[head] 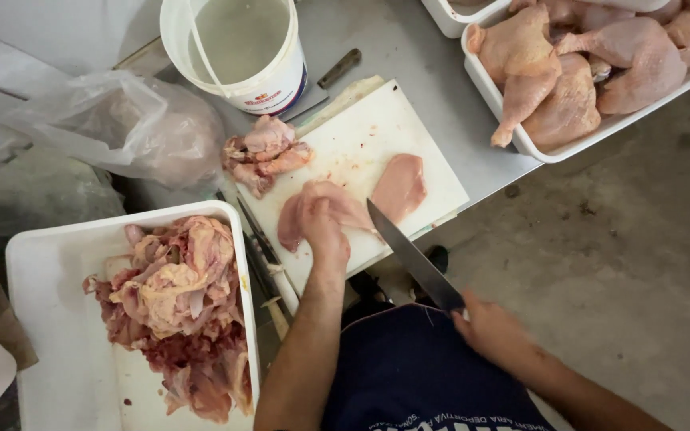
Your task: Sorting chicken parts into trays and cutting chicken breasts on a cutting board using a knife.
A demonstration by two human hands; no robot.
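Head view, looking down:

- Left hand (323, 227): laid flat, fingers together, pressing on a raw chicken fillet (301, 209) that lies at the near edge of the white cutting board (361, 132)
- Right hand (493, 327): closed around the handle of a long knife (413, 259); the blade runs up and left, its tip touching the fillet just beside the left hand
- Second fillet (400, 186): pale pink, on the same board, just right of the first, apart from both hands
- Pile of trimmed pieces (265, 153): at the far left corner of the board
- White bucket (237, 52): round, holding cloudy liquid, standing on the grey tabletop (409, 48) beyond the board; a label with a red emblem and a dark blue band sits low on its side
- Second knife (329, 80): brown handle, lying beside the bucket
- White tray (41, 319): rectangular, at lower left, heaped with skin and scraps (181, 303)
- Clear plastic bag (121, 124): crumpled, left of the bucket
- White tub (513, 120): upper right, rectangular, filled with whole chicken legs (576, 64)
- Concrete floor (624, 239): right of the tabletop
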